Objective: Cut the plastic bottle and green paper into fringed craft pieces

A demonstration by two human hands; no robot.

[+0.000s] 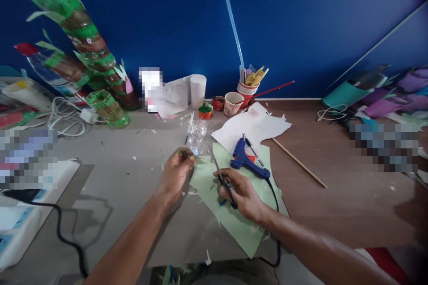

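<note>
My left hand [179, 169] pinches a narrow strip of pale green paper [203, 159], which points right from the fingertips. In my right hand [242, 193] is a pair of scissors [223, 180], fingers through the dark handles, blades tilted up and to the left close to the strip. Beneath my right hand lies a larger pale green paper sheet [247, 236]. A blue glue gun [249, 160] rests on that sheet, its black cord running down to the front edge. Just beyond my left hand stands a clear plastic bottle piece [197, 133].
Small paint cups [205, 110], a paper cup [233, 103] and a cup of wooden utensils [248, 89] stand by the blue wall. White paper [254, 124] and a wooden stick [299, 162] lie to the right. At left rises a green-and-brown painted bottle tower [96, 46].
</note>
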